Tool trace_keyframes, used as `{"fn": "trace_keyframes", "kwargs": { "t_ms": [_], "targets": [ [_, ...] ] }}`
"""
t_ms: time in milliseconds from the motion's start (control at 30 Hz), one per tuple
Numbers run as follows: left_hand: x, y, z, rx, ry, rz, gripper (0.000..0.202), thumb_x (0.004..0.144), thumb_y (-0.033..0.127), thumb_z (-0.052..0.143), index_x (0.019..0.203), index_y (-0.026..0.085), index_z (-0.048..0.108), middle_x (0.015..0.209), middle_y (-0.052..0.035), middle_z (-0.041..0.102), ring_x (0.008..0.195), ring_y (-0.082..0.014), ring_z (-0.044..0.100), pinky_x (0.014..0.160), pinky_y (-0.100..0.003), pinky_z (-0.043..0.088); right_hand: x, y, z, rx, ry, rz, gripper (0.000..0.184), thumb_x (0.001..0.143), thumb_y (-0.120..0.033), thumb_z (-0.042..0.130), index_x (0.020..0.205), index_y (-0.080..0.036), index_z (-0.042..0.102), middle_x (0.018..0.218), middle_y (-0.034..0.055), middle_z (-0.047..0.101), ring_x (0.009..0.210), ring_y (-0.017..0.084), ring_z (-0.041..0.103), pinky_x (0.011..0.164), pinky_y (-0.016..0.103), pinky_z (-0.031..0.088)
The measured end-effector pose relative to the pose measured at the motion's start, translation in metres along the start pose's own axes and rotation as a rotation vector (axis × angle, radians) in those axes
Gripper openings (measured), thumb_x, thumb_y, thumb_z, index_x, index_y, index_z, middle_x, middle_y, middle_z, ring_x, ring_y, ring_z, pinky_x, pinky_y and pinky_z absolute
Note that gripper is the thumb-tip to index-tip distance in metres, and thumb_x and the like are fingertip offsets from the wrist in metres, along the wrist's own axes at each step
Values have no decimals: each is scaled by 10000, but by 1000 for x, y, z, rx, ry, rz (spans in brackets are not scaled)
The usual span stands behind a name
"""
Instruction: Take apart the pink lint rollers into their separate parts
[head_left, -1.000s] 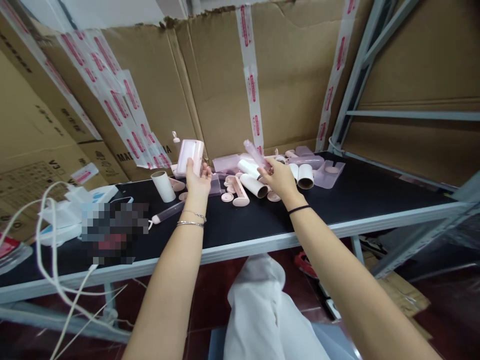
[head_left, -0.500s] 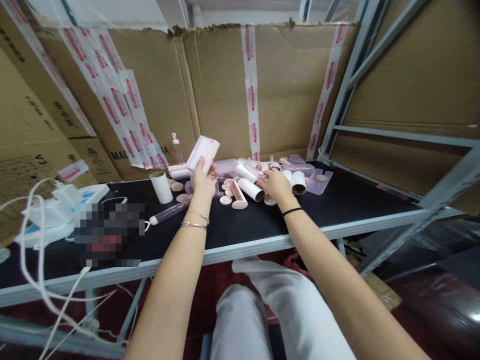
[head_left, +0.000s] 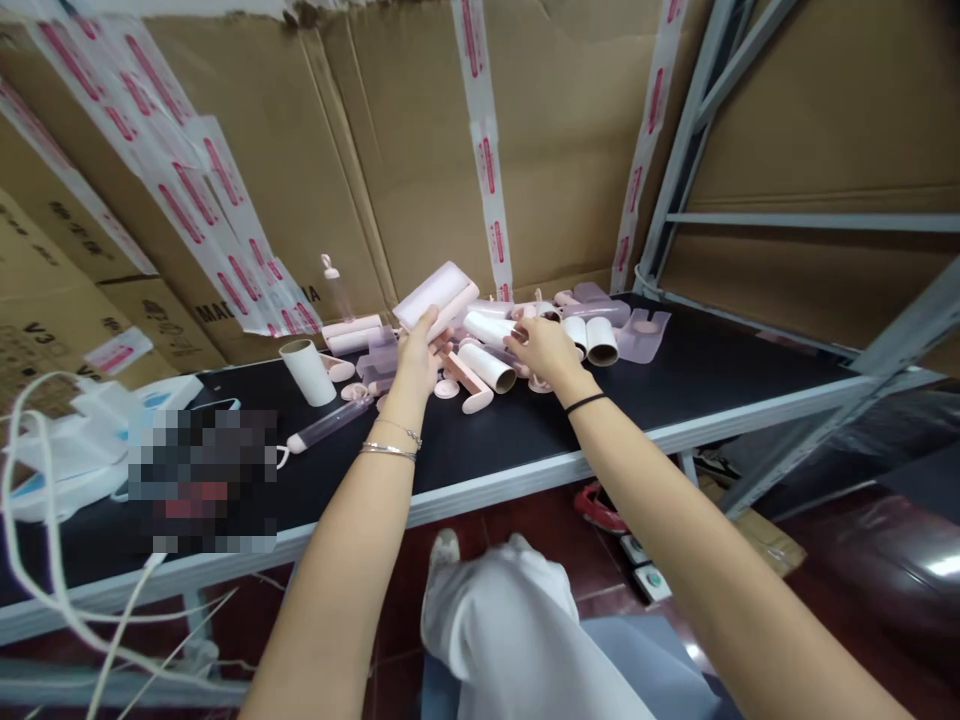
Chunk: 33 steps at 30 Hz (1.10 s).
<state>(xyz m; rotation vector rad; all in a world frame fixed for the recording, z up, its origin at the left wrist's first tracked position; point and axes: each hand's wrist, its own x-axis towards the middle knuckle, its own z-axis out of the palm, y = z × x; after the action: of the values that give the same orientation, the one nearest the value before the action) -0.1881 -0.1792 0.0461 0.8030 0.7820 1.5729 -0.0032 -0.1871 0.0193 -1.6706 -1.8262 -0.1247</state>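
My left hand (head_left: 421, 355) is closed around a pale pink plastic case (head_left: 439, 297) with a translucent lilac cover, tilted up above the pile. My right hand (head_left: 546, 348) has its fingers curled at the right end of a white paper roll (head_left: 487, 328); its fingertips are partly hidden. Just below lies another hollow white roll (head_left: 486, 366). Between the hands rest a pink handle piece (head_left: 471, 385) and small pink discs (head_left: 447, 388). Right of my right hand is a white roll (head_left: 601, 341) with an open brown core.
A white roll (head_left: 307, 372) stands tilted at the left, near a clear tube with a white cap (head_left: 330, 425). A power strip (head_left: 161, 395) with cables and a blurred-out object (head_left: 202, 480) are further left. Cardboard (head_left: 405, 150) backs the black table (head_left: 720, 385); a metal post (head_left: 679, 150) stands right.
The pink case in my left hand has turned to lie flatter and moved right, nearer my right hand. My right hand stays by the rolls. The camera view has tilted down.
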Motion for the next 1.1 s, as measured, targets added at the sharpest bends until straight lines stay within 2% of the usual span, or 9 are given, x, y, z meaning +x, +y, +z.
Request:
{"fn": "trace_keyframes", "kwargs": {
  "t_ms": [167,267,367,467,533,600,767,933,1100],
  "targets": [
    [0,0,2,-26,2,-19,386,678,330,775,981,184,587,678,8,651,569,-104,605,543,-212,438,-4,-1,0,-36,-128,-27,232,815,-390,595,796,-177,683,836,120,704,802,249,644,669,303,421],
    [-1,2,2,-42,11,-13,369,690,347,769,965,180,588,689,3,651,554,-97,599,537,-210,439,-4,-7,-2,29,-64,-49,265,860,-387,534,844,-171,687,873,118,709,817,239,642,708,314,434],
    [-2,-4,2,-16,-2,-31,379,678,357,780,953,176,593,699,-6,651,561,-109,605,548,-226,437,-2,-9,-3,236,86,-72,311,870,-401,528,1016,-165,669,999,110,704,916,229,632,806,331,453],
    [-6,-14,5,47,-128,-41,396,643,340,808,945,180,610,759,-30,686,625,-141,635,600,-249,451,0,-8,-3,522,209,-71,470,842,-487,556,1174,-158,599,1127,119,672,1026,232,607,892,354,454],
    [-10,-19,8,98,-263,-53,399,629,352,817,935,183,626,830,-55,713,687,-174,654,644,-274,461,0,-6,-3,680,209,-49,540,817,-554,560,1187,-160,575,1135,116,664,1018,227,608,876,349,472],
    [-14,-20,10,124,-347,-68,395,641,390,806,937,188,639,901,-75,726,773,-209,667,685,-298,469,0,-5,-3,803,179,-41,564,793,-588,571,1166,-165,567,1100,101,667,975,213,615,830,325,493],
    [-19,-11,10,119,-272,66,351,657,392,789,913,193,654,943,-58,716,935,-217,652,729,-274,471,-1,-10,-3,908,173,-78,603,754,-601,617,1184,-185,539,1038,72,658,941,206,615,775,306,506],
    [-16,-6,6,112,-249,99,383,643,422,786,905,178,652,883,-45,702,845,-185,650,690,-262,472,-3,-14,-3,897,145,-73,553,801,-572,573,1217,-210,532,959,49,647,905,200,614,728,310,517],
    [-17,-5,7,86,-237,114,389,614,392,812,885,169,645,841,-43,707,844,-194,665,711,-262,483,-2,-14,-4,962,151,-86,502,808,-521,574,1203,-213,546,952,41,646,880,186,612,728,303,518]
  ]
}}
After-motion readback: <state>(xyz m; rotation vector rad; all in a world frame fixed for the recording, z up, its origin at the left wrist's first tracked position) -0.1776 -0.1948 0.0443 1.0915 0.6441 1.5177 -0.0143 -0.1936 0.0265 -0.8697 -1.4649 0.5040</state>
